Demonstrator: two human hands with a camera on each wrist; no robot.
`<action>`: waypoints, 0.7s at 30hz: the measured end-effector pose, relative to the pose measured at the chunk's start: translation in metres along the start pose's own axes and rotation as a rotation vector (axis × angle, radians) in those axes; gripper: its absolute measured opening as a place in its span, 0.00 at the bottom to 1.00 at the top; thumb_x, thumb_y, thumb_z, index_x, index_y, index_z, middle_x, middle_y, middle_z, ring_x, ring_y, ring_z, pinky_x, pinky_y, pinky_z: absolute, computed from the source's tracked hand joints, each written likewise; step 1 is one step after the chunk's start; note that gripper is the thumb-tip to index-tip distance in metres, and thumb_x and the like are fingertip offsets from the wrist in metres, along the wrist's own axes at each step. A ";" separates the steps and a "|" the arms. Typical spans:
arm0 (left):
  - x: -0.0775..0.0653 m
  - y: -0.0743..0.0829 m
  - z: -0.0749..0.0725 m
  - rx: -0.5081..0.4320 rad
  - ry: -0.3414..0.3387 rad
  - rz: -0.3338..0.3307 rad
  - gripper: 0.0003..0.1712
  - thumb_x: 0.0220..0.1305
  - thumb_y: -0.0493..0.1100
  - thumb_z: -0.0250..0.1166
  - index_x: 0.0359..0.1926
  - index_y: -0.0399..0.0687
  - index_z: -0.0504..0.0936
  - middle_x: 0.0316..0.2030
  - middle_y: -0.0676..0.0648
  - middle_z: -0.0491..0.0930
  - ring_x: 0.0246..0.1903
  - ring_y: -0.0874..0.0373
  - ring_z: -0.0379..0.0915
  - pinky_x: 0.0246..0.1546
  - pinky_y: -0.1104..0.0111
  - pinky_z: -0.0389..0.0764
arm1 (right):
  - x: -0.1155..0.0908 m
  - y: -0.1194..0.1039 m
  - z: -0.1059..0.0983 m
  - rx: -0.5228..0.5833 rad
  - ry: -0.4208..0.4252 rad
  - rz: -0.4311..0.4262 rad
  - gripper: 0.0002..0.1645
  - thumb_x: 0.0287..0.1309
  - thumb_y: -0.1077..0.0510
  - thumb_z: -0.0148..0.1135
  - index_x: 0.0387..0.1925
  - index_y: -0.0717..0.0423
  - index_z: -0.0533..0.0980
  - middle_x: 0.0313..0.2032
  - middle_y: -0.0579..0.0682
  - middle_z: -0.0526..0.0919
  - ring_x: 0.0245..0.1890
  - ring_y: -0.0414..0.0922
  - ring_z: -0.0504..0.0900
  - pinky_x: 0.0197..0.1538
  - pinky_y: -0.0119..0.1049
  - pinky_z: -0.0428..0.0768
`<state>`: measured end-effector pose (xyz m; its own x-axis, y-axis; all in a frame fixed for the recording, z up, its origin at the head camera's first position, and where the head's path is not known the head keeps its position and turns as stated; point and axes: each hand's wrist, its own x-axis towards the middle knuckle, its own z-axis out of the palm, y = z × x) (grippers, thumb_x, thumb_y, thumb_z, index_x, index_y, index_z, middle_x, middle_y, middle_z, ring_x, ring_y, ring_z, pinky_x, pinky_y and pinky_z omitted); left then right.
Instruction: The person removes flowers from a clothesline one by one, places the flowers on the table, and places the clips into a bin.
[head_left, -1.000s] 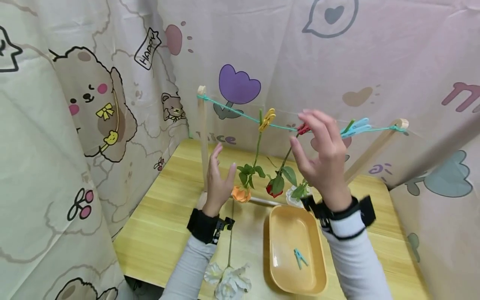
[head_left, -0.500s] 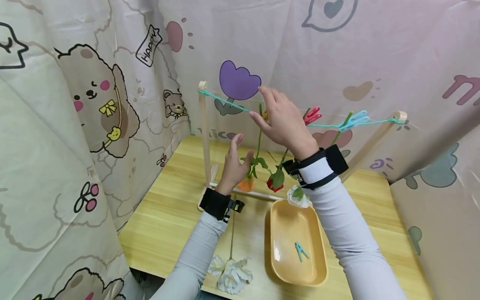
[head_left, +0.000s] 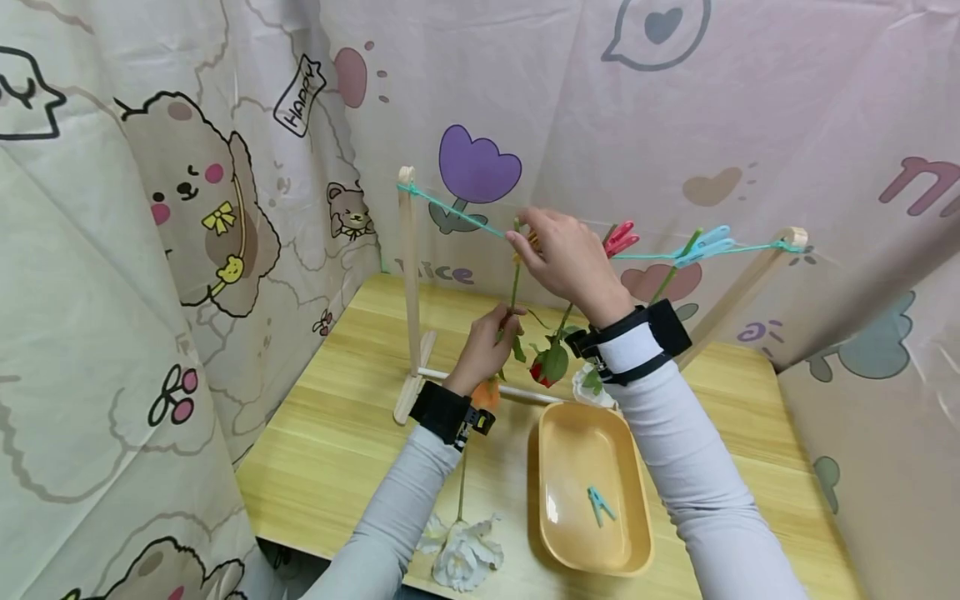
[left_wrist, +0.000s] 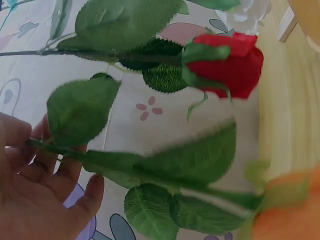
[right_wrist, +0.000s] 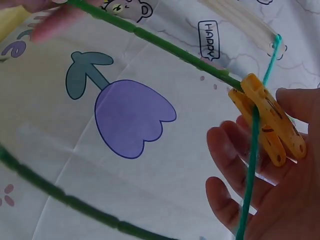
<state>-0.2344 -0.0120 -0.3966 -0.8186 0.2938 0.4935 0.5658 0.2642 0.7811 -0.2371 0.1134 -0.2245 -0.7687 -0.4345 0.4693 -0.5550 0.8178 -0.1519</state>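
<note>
My right hand [head_left: 573, 258] is at the teal line [head_left: 457, 212] with its fingers curled round a yellow clothespin [right_wrist: 267, 120]. The clothespin clips the end of a green stem [right_wrist: 185, 55] to the line. Lower down, my left hand [head_left: 483, 346] holds the same stem above its leaves; the orange flower [head_left: 486, 395] hangs head down, partly behind that hand. Beside it a red rose [head_left: 546, 371] hangs from a red clothespin [head_left: 621, 239]. A light blue clothespin [head_left: 705, 246] holds the stem of a white flower [head_left: 592, 387], partly hidden by my right wrist.
The line runs between a left wooden post [head_left: 411, 283] and a right post [head_left: 742, 300]. A yellow tray [head_left: 551, 533] holds a teal clothespin [head_left: 600, 506]. White flowers [head_left: 468, 557] lie at the table's [head_left: 322, 442] front edge. Printed curtains surround the table.
My right hand has moved left from beside the red clothespin to the yellow one. The left hand has moved right and up, and its fingers have closed on the orange flower's stem.
</note>
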 end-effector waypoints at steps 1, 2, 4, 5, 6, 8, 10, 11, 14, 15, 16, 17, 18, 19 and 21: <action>0.000 0.000 0.000 0.000 -0.006 0.000 0.15 0.74 0.40 0.44 0.52 0.37 0.73 0.33 0.40 0.79 0.37 0.48 0.78 0.38 0.64 0.78 | -0.001 0.000 0.000 0.001 0.005 -0.001 0.20 0.68 0.45 0.48 0.43 0.55 0.76 0.35 0.52 0.82 0.30 0.48 0.81 0.31 0.42 0.77; 0.000 -0.001 0.001 -0.003 -0.011 0.001 0.15 0.74 0.39 0.43 0.51 0.36 0.73 0.32 0.40 0.78 0.36 0.48 0.78 0.35 0.66 0.76 | -0.002 0.001 0.000 0.003 0.008 -0.001 0.19 0.68 0.45 0.47 0.39 0.54 0.76 0.31 0.51 0.81 0.27 0.47 0.80 0.29 0.41 0.75; 0.000 -0.002 0.002 0.003 -0.014 0.001 0.15 0.74 0.39 0.43 0.50 0.36 0.73 0.31 0.41 0.77 0.35 0.49 0.77 0.32 0.69 0.74 | -0.004 0.001 0.000 0.007 0.009 0.004 0.20 0.69 0.45 0.46 0.31 0.53 0.75 0.25 0.49 0.77 0.23 0.46 0.76 0.26 0.38 0.71; -0.001 -0.003 0.002 0.007 -0.011 0.002 0.15 0.74 0.38 0.43 0.50 0.36 0.73 0.31 0.41 0.77 0.34 0.49 0.77 0.31 0.70 0.74 | -0.005 0.001 0.000 0.008 0.008 0.008 0.20 0.69 0.44 0.46 0.28 0.52 0.74 0.22 0.49 0.75 0.21 0.46 0.74 0.24 0.38 0.68; -0.001 -0.003 0.002 0.013 -0.007 0.005 0.14 0.74 0.37 0.43 0.50 0.37 0.73 0.30 0.41 0.76 0.33 0.49 0.77 0.31 0.70 0.73 | -0.005 0.001 0.000 0.009 0.006 0.010 0.21 0.69 0.44 0.46 0.27 0.52 0.73 0.21 0.48 0.74 0.20 0.45 0.72 0.23 0.37 0.66; -0.001 -0.004 0.003 0.025 -0.001 0.010 0.14 0.74 0.37 0.43 0.49 0.37 0.73 0.30 0.41 0.76 0.32 0.50 0.77 0.31 0.70 0.72 | -0.007 0.000 0.000 0.010 0.000 0.009 0.21 0.69 0.45 0.46 0.25 0.51 0.73 0.20 0.47 0.73 0.19 0.44 0.70 0.22 0.36 0.64; -0.001 -0.004 0.003 0.038 0.005 0.019 0.14 0.74 0.37 0.43 0.49 0.37 0.73 0.29 0.41 0.76 0.32 0.50 0.77 0.31 0.70 0.73 | -0.008 0.000 0.000 0.008 -0.003 0.001 0.21 0.69 0.45 0.46 0.25 0.51 0.73 0.19 0.48 0.73 0.18 0.44 0.69 0.21 0.35 0.63; -0.001 -0.004 0.003 0.040 0.007 0.023 0.14 0.74 0.37 0.43 0.49 0.37 0.73 0.29 0.41 0.76 0.32 0.49 0.77 0.31 0.69 0.74 | -0.009 0.000 0.000 0.006 -0.002 -0.004 0.20 0.69 0.45 0.47 0.25 0.51 0.73 0.19 0.47 0.73 0.17 0.44 0.69 0.21 0.35 0.63; -0.002 -0.004 0.004 0.048 0.009 0.019 0.15 0.74 0.37 0.42 0.49 0.35 0.73 0.29 0.41 0.75 0.33 0.47 0.77 0.32 0.68 0.75 | -0.010 0.001 -0.001 0.005 0.007 -0.024 0.19 0.67 0.46 0.50 0.27 0.51 0.75 0.20 0.47 0.77 0.17 0.44 0.71 0.19 0.35 0.64; -0.003 -0.003 0.005 0.049 0.009 0.013 0.15 0.74 0.38 0.42 0.49 0.36 0.73 0.29 0.41 0.75 0.33 0.46 0.77 0.33 0.67 0.75 | -0.010 0.001 -0.001 0.006 0.011 -0.032 0.18 0.66 0.46 0.51 0.27 0.51 0.76 0.20 0.47 0.78 0.17 0.44 0.72 0.19 0.35 0.65; -0.003 -0.004 0.005 0.055 0.008 0.008 0.15 0.74 0.38 0.41 0.49 0.36 0.73 0.29 0.41 0.75 0.33 0.46 0.78 0.33 0.68 0.75 | -0.011 0.001 -0.001 0.008 0.017 -0.041 0.17 0.65 0.46 0.53 0.28 0.51 0.77 0.21 0.47 0.80 0.17 0.43 0.74 0.19 0.35 0.66; -0.004 -0.004 0.006 0.062 0.008 0.003 0.15 0.75 0.38 0.41 0.49 0.36 0.73 0.29 0.41 0.74 0.34 0.46 0.78 0.33 0.68 0.75 | -0.011 0.002 -0.001 0.012 0.023 -0.050 0.16 0.64 0.46 0.54 0.29 0.51 0.78 0.22 0.47 0.82 0.18 0.43 0.75 0.19 0.35 0.67; -0.004 -0.004 0.006 0.067 0.008 -0.001 0.15 0.75 0.38 0.41 0.49 0.37 0.73 0.29 0.41 0.74 0.34 0.46 0.78 0.33 0.68 0.75 | -0.011 0.002 -0.001 0.017 0.029 -0.059 0.16 0.63 0.46 0.55 0.29 0.51 0.78 0.23 0.46 0.83 0.18 0.43 0.76 0.19 0.35 0.67; -0.004 -0.004 0.006 0.069 0.008 -0.004 0.15 0.75 0.38 0.41 0.49 0.38 0.73 0.30 0.41 0.74 0.34 0.46 0.78 0.33 0.68 0.74 | -0.012 0.003 -0.001 0.020 0.036 -0.066 0.15 0.62 0.46 0.56 0.30 0.51 0.79 0.24 0.46 0.84 0.18 0.43 0.77 0.19 0.35 0.68; -0.005 -0.004 0.008 0.075 0.012 -0.001 0.15 0.75 0.38 0.40 0.49 0.38 0.72 0.30 0.40 0.74 0.33 0.47 0.78 0.31 0.69 0.75 | -0.013 0.004 -0.001 0.021 0.052 -0.079 0.15 0.61 0.46 0.57 0.29 0.51 0.79 0.24 0.46 0.84 0.17 0.43 0.76 0.19 0.35 0.67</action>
<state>-0.2312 -0.0076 -0.4049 -0.8201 0.2829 0.4973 0.5702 0.3326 0.7511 -0.2292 0.1227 -0.2305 -0.7054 -0.4765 0.5247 -0.6201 0.7735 -0.1313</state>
